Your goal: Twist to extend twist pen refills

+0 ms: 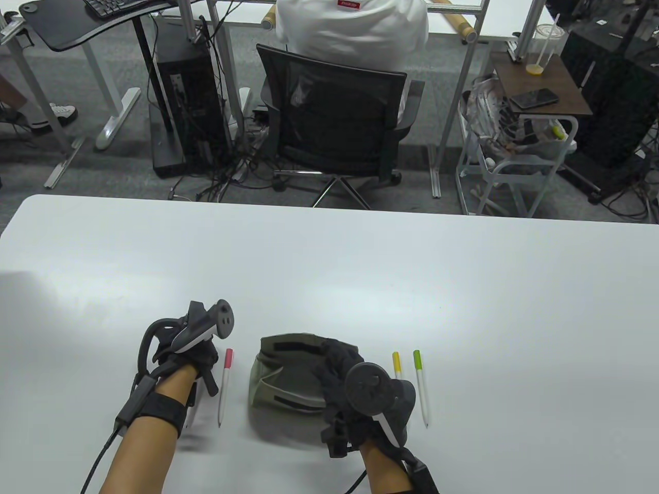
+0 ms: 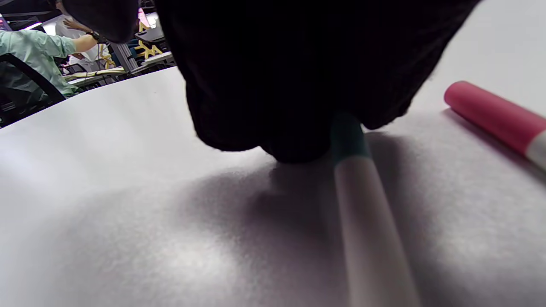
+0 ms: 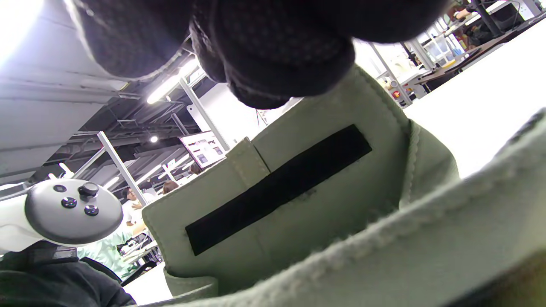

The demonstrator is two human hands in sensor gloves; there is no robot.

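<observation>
A: Largest first: the white table (image 1: 329, 267), then the olive fabric pouch (image 1: 280, 378) near its front edge. What is the right hand (image 1: 342, 370) doing there?

B: It rests over the pouch's open mouth, gloved fingers curled at the raised flap with the black fastening strip (image 3: 277, 189). Whether it pinches the cloth or only presses on it, the views do not settle. It seems to be holding the pouch open or reaching in.

A: Anything inside?

B: The interior is hidden by the hand from above, and the right wrist view shows only fabric. No pen can be made out in it.

A: And the left hand (image 1: 188, 355)?

B: Down on the table left of the pouch, over a teal-capped pen (image 2: 362, 204). The left wrist view has its fingertips on the cap end, the white barrel running toward the camera along the table. Whether it actually grips the pen cannot be told.

A: The other pens?

B: A pink-capped pen (image 1: 225, 386) lies just beside the left hand, between it and the pouch. A yellow-capped pen (image 1: 396, 363) and a green-capped pen (image 1: 421, 386) lie right of the pouch, side by side, the yellow one partly behind the right tracker.

A: So which step?

B: Likely laying out or picking up; no twisting yet. Next, one hand must steady a barrel while the other turns the cap.
</observation>
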